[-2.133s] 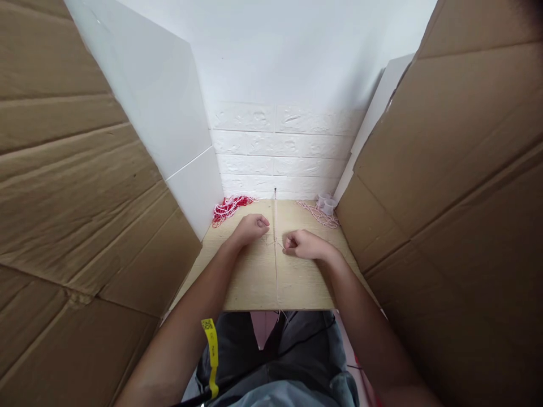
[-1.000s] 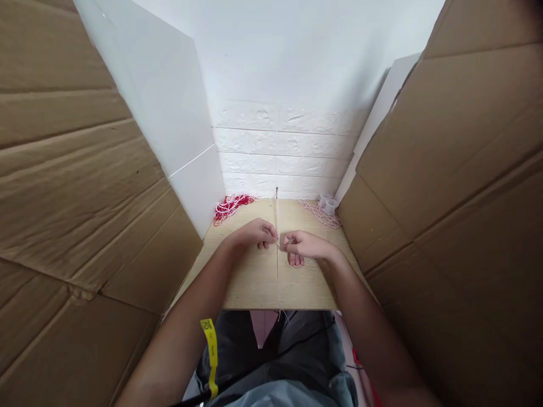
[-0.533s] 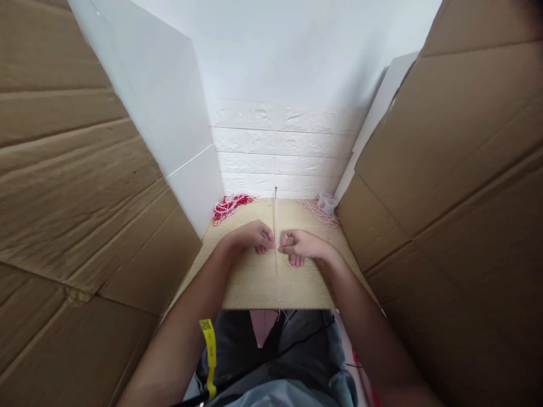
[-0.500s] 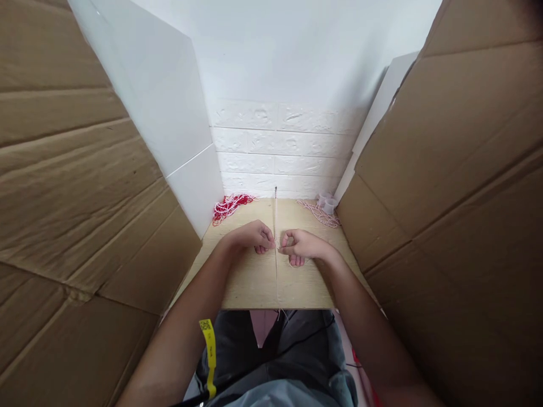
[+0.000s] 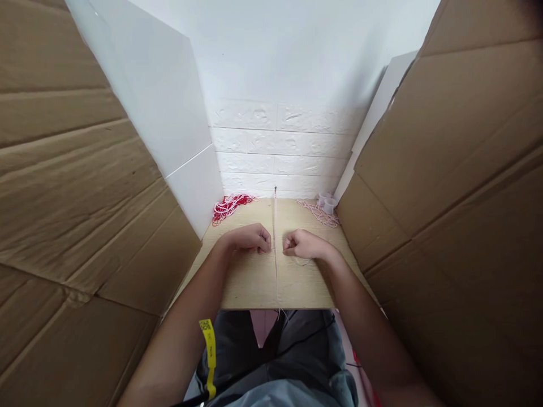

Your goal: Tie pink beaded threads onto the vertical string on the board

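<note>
A thin pale cord (image 5: 275, 220) runs from a small hook (image 5: 275, 188) at the back of the wooden board down to its front edge. Just left of the cord is my left hand (image 5: 255, 237), its fingers closed in a pinch. My right hand (image 5: 300, 244) is closed on the cord's right side, knuckles curled. Whatever fine thread the fingertips hold is too small to make out. A faint loop of thread shows on the board below my right hand.
Red and white cords (image 5: 231, 207) lie at the board's back left. Pale pink cords (image 5: 320, 213) and small translucent cups (image 5: 327, 202) sit at the back right. Cardboard walls (image 5: 80, 186) rise on both sides. The board's front edge (image 5: 254, 308) is above my lap.
My hands have moved slightly apart from the cord, one to each side. The fingers of both hands have curled in more.
</note>
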Motion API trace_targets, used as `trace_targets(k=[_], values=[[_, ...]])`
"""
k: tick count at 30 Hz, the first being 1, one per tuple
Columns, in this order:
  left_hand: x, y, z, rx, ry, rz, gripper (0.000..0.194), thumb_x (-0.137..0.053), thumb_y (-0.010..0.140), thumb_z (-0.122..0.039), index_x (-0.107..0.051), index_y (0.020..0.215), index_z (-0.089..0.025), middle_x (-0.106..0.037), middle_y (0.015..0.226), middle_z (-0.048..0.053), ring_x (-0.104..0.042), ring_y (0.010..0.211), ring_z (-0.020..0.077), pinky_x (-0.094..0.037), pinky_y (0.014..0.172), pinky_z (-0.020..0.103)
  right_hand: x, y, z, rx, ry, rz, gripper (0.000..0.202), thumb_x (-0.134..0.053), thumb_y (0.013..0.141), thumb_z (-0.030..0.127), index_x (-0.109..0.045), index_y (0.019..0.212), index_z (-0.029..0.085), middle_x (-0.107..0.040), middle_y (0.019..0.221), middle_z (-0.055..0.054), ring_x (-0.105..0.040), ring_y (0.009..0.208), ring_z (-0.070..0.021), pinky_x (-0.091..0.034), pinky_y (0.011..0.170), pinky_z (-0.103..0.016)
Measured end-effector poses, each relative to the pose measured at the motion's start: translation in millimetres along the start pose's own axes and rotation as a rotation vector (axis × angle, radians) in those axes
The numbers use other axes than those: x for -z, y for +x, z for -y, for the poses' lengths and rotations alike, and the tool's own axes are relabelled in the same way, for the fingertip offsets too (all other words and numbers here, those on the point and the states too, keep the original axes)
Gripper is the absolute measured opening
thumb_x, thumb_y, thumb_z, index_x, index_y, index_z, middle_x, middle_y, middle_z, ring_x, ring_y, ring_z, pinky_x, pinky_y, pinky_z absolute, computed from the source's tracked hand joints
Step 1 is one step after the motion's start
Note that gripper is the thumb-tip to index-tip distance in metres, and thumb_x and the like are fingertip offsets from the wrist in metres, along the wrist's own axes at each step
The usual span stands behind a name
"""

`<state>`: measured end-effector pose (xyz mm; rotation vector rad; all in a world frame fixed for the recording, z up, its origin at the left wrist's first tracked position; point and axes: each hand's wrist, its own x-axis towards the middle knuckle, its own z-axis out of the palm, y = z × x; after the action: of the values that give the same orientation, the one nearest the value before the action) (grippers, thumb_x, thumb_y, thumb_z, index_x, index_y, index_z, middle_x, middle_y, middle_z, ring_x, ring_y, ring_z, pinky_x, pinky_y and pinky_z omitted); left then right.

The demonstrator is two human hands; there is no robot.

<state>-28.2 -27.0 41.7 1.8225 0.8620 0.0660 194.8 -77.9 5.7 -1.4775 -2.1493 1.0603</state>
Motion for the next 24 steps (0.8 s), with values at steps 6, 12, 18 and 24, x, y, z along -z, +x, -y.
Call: trace_targets(k=[6,12,18,24], values=[[2.8,-0.2,1.2,-0.032,0.077,-0.065,0.010,-0.062,0.060,-0.025,-0.067,0.057,-0.017,-0.057,0.052,0.000,-0.044,0.045,0.0106,-0.025,0.042,0.024,-0.4,3.3,-4.9,0.010,-0.055,-0.056,0.006,-0.062,0.069,0.014,-0.064,0.075,0.016,-0.063,0.068,0.002,-0.051,0.059,-0.0101,-0.035,0.054,-0.022],[6.9,-4.5,0.4,-0.014,0.092,-0.080,0.012,-0.059,0.060,-0.026,-0.057,0.053,-0.016,-0.049,0.050,-0.002,-0.039,0.048,0.0100,-0.023,0.046,0.025,2.7,2.6,-7.5,-0.012,-0.093,-0.111,0.006,-0.060,0.069,0.013,-0.062,0.072,0.016,-0.064,0.070,0.001,-0.052,0.062,-0.0109,-0.035,0.056,-0.022],[11.2,-4.3,4.4,-0.035,0.104,-0.120,0.018,-0.064,0.064,-0.032,-0.057,0.057,-0.016,-0.046,0.053,-0.003,-0.038,0.051,0.0104,-0.025,0.050,0.025,6.2,0.0,-10.2,-0.016,-0.095,-0.132,0.006,-0.060,0.070,0.013,-0.062,0.074,0.017,-0.064,0.071,0.001,-0.051,0.063,-0.0112,-0.034,0.057,-0.022],[9.1,6.9,10.7,-0.231,0.103,-0.332,0.033,-0.066,0.075,-0.048,-0.067,0.077,-0.015,-0.057,0.071,-0.001,-0.047,0.066,0.0132,-0.034,0.061,0.025,2.3,3.5,-7.0,0.121,-0.129,-0.271,0.014,-0.066,0.074,0.020,-0.063,0.087,0.017,-0.063,0.080,-0.001,-0.053,0.070,-0.0129,-0.037,0.064,-0.024]])
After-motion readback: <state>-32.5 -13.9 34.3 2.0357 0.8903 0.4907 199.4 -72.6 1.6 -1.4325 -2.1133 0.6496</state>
